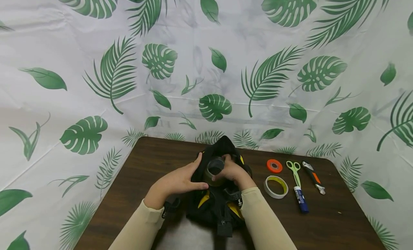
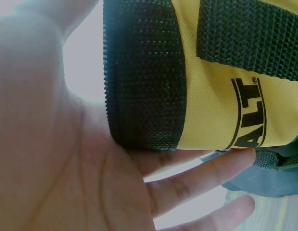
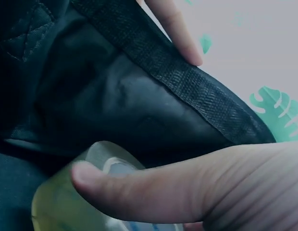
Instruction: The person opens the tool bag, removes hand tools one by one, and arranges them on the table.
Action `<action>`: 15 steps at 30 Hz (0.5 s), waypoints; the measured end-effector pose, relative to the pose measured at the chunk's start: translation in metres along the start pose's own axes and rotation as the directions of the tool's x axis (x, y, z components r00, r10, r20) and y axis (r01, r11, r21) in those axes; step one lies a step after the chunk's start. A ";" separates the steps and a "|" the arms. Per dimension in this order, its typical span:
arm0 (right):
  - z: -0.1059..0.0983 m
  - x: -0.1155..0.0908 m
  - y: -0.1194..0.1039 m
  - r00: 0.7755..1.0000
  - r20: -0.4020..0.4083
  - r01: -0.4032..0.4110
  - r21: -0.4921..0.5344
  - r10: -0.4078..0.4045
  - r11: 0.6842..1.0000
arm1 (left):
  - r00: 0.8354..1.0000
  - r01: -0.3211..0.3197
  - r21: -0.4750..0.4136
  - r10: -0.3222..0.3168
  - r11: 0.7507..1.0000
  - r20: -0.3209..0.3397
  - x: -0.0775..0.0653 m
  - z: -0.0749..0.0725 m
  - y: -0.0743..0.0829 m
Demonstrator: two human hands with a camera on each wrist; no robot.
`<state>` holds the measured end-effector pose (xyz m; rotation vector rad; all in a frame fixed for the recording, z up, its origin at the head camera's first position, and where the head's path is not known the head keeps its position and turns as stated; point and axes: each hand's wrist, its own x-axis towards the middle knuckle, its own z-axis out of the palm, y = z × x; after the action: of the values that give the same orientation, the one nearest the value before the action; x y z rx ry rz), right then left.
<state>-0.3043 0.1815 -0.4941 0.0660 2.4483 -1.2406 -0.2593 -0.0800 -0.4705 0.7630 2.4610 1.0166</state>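
Observation:
A black and yellow fabric tool bag (image 1: 206, 210) stands upright near the table's middle with its mouth spread. My right hand (image 1: 233, 173) pinches a wide roll of clear packing tape (image 1: 211, 178) at the mouth. In the right wrist view the thumb lies over the tape's edge, and the bag's black webbed rim (image 3: 187, 86) runs behind it. My left hand (image 1: 180, 180) rests against the bag's left side. Its fingers (image 2: 202, 180) lie fairly straight along the yellow panel (image 2: 211, 110) in the left wrist view. The bag's inside is mostly hidden.
On the dark wooden table (image 1: 158, 153), to the bag's right, lie an orange tape roll (image 1: 274, 166), a white tape roll (image 1: 268, 191), green scissors (image 1: 295, 171), a blue glue stick (image 1: 301, 200) and a utility knife (image 1: 313, 176). A leaf-patterned curtain (image 1: 193, 63) hangs behind.

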 end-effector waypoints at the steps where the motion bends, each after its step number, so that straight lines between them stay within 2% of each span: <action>1: 0.001 0.001 0.000 1.000 0.009 0.000 -0.012 0.000 1.000 | 1.000 -0.004 0.001 0.004 1.000 0.001 0.000 0.000 0.000; 4: 0.004 0.001 0.001 1.000 0.023 0.015 -0.040 -0.014 0.999 | 1.000 -0.015 0.006 0.015 1.000 0.002 0.000 -0.001 -0.001; 8: 0.006 0.003 0.002 0.998 -0.017 0.062 -0.075 -0.064 0.995 | 1.000 -0.021 0.007 0.021 1.000 0.000 -0.001 -0.001 -0.002; 15: 0.005 0.001 0.000 0.981 -0.078 0.153 -0.240 -0.176 0.959 | 1.000 -0.012 0.000 0.012 1.000 0.002 -0.001 -0.001 -0.002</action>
<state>-0.3038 0.1769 -0.4974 -0.1485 2.7153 -1.0255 -0.2592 -0.0824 -0.4709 0.7791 2.4574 1.0203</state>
